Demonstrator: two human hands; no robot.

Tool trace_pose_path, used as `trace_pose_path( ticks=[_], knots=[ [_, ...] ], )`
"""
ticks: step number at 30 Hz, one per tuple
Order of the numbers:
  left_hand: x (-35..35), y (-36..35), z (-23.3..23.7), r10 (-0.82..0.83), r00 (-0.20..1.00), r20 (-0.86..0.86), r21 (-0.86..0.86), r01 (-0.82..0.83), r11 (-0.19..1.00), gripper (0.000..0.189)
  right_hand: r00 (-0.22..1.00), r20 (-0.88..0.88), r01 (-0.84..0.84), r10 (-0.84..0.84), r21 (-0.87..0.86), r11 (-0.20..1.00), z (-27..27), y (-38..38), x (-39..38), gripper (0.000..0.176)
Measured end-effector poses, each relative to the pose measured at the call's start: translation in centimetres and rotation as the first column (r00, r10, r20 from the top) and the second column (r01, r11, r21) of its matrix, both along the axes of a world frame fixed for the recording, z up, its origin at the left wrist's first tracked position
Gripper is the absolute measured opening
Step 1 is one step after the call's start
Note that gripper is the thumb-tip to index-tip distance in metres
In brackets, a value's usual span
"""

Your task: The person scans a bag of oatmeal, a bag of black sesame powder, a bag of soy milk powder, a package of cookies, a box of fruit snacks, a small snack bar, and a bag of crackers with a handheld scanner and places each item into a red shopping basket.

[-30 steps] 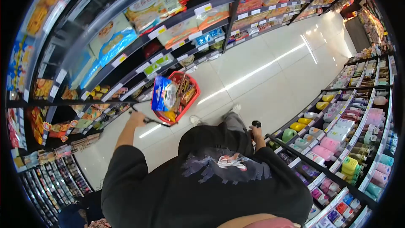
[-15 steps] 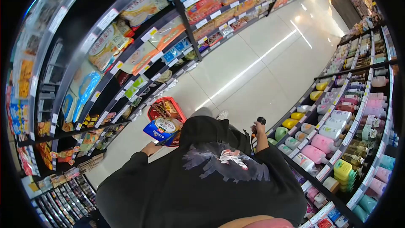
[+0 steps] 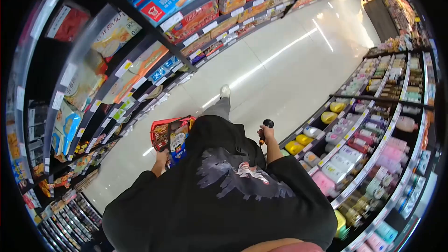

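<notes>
Red basket (image 3: 164, 128) hangs at 10 o'clock off the person's black hoodie (image 3: 224, 196), stuffed with packets, a blue pack (image 3: 178, 145) foremost. Left hand (image 3: 161, 157) is closed on it from below, handle hidden. Right hand (image 3: 262, 134), 1 o'clock, is fisted round a black round-topped device (image 3: 268, 123). Beyond: pale floor (image 3: 289, 65), snack shelves (image 3: 186, 18) at 11, bottle shelves (image 3: 373, 130) at 3.

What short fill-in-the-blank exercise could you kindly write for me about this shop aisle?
1. The left hand carries a basket whose rim is coloured ____.
2. The right hand grips a small device whose round tip is coloured ____.
3. Bottles fill the shelves on the person's ____ side.
Missing words: red; black; right.
</notes>
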State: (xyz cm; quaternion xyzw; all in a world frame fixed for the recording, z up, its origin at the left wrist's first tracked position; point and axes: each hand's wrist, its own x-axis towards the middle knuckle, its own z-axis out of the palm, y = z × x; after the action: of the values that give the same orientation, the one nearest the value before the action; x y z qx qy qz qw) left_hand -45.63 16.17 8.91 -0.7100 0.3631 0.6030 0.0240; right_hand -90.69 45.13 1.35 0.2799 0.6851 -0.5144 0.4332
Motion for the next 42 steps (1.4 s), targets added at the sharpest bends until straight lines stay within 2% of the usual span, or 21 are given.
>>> trace_pose_path(
  ticks=[2,3,4,5,6,7,9,11,13,15,16,18,19,24,27,28,31,33,36,38,42],
  knots=[
    [1.6,-1.3,-4.6,0.118,0.993,0.006,0.099,-0.118,0.988,0.02,0.998,0.0,-0.065,0.065,0.035,0.997,1.1,-1.2,-3.8,0.017],
    [0.5,-2.5,-2.8,-0.176,0.984,0.008,-0.003,0.176,0.984,0.018,0.997,-0.042,-0.066,0.067,0.022,0.998,1.8,-2.0,-6.1,0.017],
    [-1.1,-4.0,-1.2,-0.448,0.893,0.041,-0.114,0.449,0.886,0.018,0.993,-0.09,-0.072,0.071,0.0,0.997,2.4,-3.4,-9.0,0.018],
    [-2.1,-4.1,-2.5,0.122,0.973,-0.194,0.153,-0.093,0.984,0.021,0.986,-0.155,-0.054,0.057,0.029,0.998,3.4,-4.6,-11.2,0.015],
    [-6.5,-3.3,-0.8,-0.478,0.806,-0.348,-0.537,0.246,0.807,0.023,0.964,-0.208,-0.16,0.163,0.031,0.987,1.4,-3.9,-13.9,0.012],
    [-5.0,-2.5,0.7,-0.468,0.825,-0.317,-0.515,0.265,0.815,0.023,0.953,-0.297,-0.082,0.054,-0.08,0.993,1.8,-3.9,-15.3,0.013],
    [-10.2,-3.9,1.3,-0.266,0.893,-0.364,-0.282,0.166,0.945,0.021,0.955,-0.295,-0.023,0.0,-0.073,0.997,5.0,-5.4,-18.1,0.013],
    [-14.0,-5.7,0.8,-0.046,0.915,-0.4,-0.068,0.02,0.997,0.024,0.951,-0.299,0.061,-0.084,-0.086,0.994,5.1,-5.2,-20.3,0.015],
    [-20.9,-6.3,-0.1,0.183,0.905,-0.383,0.146,-0.136,0.98,0.029,0.956,-0.266,0.107,-0.126,-0.085,0.991,2.0,-3.4,-21.6,0.014],
    [-24.8,-7.3,-0.2,0.39,0.86,-0.328,0.343,-0.276,0.898,0.036,0.965,-0.221,0.134,-0.138,-0.03,0.99,0.9,-1.9,-22.3,0.012],
    [-28.3,-7.2,-0.9,0.379,0.864,-0.331,0.335,-0.267,0.903,0.036,0.972,-0.182,0.149,-0.148,-0.01,0.989,-0.4,-0.6,-22.5,0.014],
    [-35.6,-7.0,-2.4,0.516,0.856,-0.037,0.04,-0.515,0.856,0.038,0.988,-0.109,0.126,-0.114,0.115,0.985,-0.8,1.6,-23.1,0.011],
    [-36.7,-7.2,-4.6,0.567,0.823,0.026,0.046,-0.567,0.822,0.038,0.973,-0.192,0.154,-0.127,0.131,0.979,-0.4,2.4,-23.7,0.015],
    [-50.9,-9.4,-4.3,0.41,0.907,-0.096,0.087,-0.403,0.911,0.038,0.965,-0.15,0.243,-0.215,0.206,0.948,1.4,6.9,-33.4,0.015],
    [-57.9,-6.0,-5.4,0.374,0.911,-0.172,0.153,-0.35,0.924,0.038,0.973,-0.13,0.225,-0.193,0.308,0.924,3.4,11.0,-41.6,0.015],
    [-58.7,-4.6,-4.9,0.374,0.91,-0.179,0.166,-0.347,0.923,0.038,0.952,-0.203,0.276,-0.231,0.233,0.933,2.7,12.3,-44.5,0.017],
    [-60.2,-1.9,-3.0,0.351,0.915,-0.2,0.191,-0.315,0.93,0.038,0.98,-0.154,0.151,-0.127,0.156,0.976,0.5,15.5,-54.0,0.018],
    [-63.8,-0.1,-3.6,0.339,0.905,-0.258,0.213,-0.289,0.933,0.038,0.959,-0.235,0.206,-0.157,0.199,0.958,2.4,13.0,-60.3,0.018],
    [-68.0,1.7,-3.8,0.323,0.9,-0.294,0.22,-0.265,0.939,0.038,0.909,-0.371,0.192,-0.191,-0.033,0.981,2.5,9.6,-67.4,0.017],
    [-72.6,0.6,-4.0,0.351,0.914,-0.202,0.173,-0.32,0.932,0.035,0.93,-0.33,0.148,-0.163,-0.071,0.987,4.4,5.7,-70.4,0.014],
    [-80.4,0.4,-1.4,0.414,0.846,-0.337,0.249,-0.344,0.905,0.038,0.954,-0.298,-0.011,-0.036,-0.154,0.988,5.3,-0.4,-75.0,0.015]
  ],
)
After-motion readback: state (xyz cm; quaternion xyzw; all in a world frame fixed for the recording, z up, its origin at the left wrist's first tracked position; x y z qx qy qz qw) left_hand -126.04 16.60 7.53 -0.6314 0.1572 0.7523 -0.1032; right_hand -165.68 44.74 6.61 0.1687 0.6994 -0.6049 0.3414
